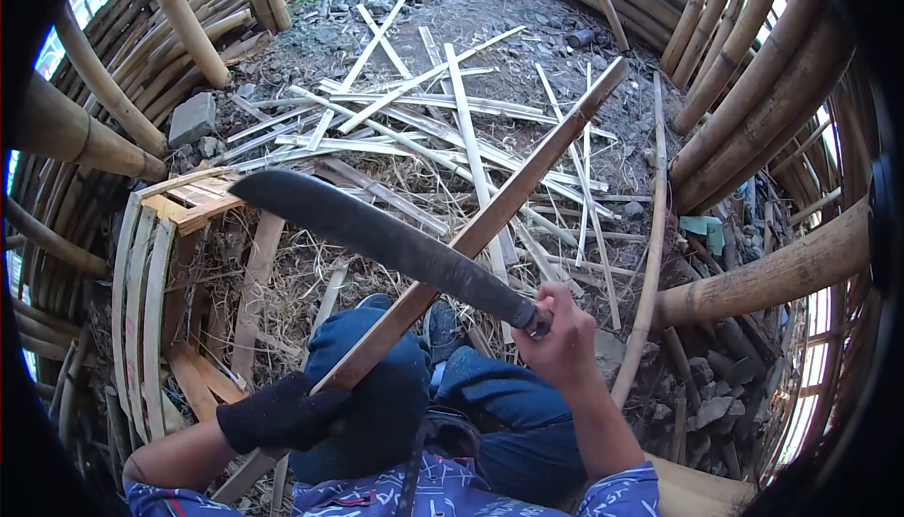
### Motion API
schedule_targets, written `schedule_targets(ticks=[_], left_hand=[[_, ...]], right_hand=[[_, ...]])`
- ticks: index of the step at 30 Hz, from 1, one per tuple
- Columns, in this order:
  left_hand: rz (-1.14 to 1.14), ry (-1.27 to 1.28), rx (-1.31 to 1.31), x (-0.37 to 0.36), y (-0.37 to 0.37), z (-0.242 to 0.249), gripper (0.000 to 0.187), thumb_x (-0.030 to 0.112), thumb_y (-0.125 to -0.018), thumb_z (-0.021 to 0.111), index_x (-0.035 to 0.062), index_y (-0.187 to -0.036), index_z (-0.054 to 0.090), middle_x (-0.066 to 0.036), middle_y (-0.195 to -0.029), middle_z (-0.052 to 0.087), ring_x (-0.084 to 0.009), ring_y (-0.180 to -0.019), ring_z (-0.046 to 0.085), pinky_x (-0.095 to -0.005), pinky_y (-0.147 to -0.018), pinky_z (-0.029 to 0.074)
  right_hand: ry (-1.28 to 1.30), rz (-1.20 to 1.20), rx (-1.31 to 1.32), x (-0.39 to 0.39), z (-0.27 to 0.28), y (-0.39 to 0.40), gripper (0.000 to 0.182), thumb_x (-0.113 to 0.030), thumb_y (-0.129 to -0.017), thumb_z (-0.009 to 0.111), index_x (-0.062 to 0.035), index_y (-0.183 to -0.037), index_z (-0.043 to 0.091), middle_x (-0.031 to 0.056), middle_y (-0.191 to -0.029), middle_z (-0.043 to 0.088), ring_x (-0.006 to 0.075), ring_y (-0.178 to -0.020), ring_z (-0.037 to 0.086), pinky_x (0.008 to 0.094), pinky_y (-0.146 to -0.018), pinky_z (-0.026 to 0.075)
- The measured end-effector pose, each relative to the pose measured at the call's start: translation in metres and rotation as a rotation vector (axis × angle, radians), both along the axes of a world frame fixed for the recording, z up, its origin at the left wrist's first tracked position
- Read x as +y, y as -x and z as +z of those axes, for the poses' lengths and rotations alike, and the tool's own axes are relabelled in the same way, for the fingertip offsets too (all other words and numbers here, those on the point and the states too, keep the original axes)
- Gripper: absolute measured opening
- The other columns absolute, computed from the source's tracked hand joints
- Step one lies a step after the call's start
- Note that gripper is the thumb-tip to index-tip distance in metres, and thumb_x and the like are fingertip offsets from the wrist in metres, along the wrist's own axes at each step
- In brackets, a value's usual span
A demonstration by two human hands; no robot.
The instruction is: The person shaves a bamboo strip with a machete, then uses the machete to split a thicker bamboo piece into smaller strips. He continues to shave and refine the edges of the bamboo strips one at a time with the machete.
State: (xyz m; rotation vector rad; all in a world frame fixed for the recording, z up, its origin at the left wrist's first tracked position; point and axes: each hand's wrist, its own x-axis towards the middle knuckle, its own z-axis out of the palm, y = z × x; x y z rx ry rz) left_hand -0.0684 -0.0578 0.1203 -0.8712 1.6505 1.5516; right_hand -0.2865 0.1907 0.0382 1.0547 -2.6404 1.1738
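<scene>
L hand [282, 411], gloved, clamped on wood strip [539, 169], far end 1 o'clock. R hand [557, 340] clamped on machete [377, 242] hdl; blade over strip, tip 10 o'clock.

there is room above the strips [463, 121] at twelve o'clock; the machete [391, 246] bars ten to four, a wooden frame [155, 310] nine, a bamboo pole [772, 277] three.

Black glove [273, 413], blue trousers [386, 409], patterned shirt [471, 491]

Right fingers [556, 306] mostly hide the handle [540, 321]; the knife [386, 242] covers part of the strip [506, 199]; the bottom edge cuts off the shirt [457, 493].
</scene>
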Motion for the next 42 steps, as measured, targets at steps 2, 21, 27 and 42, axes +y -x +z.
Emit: schedule_targets(ticks=[2,21,27,42], left_hand=[[0.052,-0.091,-0.041,-0.004,0.005,0.000,0.051,0.049,-0.093,0.048,0.0033,-0.072,0.058,-0.002,-0.054,0.050,-0.0108,-0.043,0.048,-0.0253,-0.041,0.037],[0.022,-0.295,-0.032,-0.004,0.013,-0.015,0.061,0.054,-0.093,0.042,0.0019,-0.068,0.061,-0.002,-0.047,0.046,-0.0092,-0.038,0.043,-0.0257,-0.037,0.035],[0.049,-0.254,0.069,0.012,0.016,-0.012,0.061,0.055,-0.092,0.043,-0.0009,-0.074,0.062,-0.004,-0.047,0.049,-0.0109,-0.036,0.046,-0.0242,-0.033,0.035],[0.009,-0.133,0.161,0.019,0.015,-0.008,0.046,0.046,-0.089,0.057,0.0011,-0.079,0.060,-0.005,-0.053,0.054,-0.0124,-0.038,0.051,-0.0258,-0.034,0.039]], right_hand=[[-0.103,-0.011,0.001,-0.006,0.011,0.001,0.028,-0.016,-0.065,0.076,-0.0076,-0.082,0.056,0.0075,-0.059,0.059,0.0259,-0.056,0.063,0.0353,-0.050,0.048],[0.363,0.065,-0.716,-0.047,0.011,-0.034,0.026,-0.021,-0.079,0.076,-0.0030,-0.073,0.058,-0.0073,-0.059,0.049,0.0009,-0.053,0.040,0.0187,-0.048,0.029],[0.519,0.091,-0.840,-0.053,0.025,-0.043,0.025,-0.018,-0.078,0.078,-0.0015,-0.083,0.059,-0.0052,-0.063,0.056,-0.0008,-0.057,0.048,0.0148,-0.051,0.034],[0.709,0.053,-1.005,-0.064,0.039,-0.052,0.013,-0.005,-0.080,0.069,-0.0002,-0.074,0.058,0.0034,-0.058,0.058,0.0064,-0.043,0.051,0.0200,-0.039,0.038]])
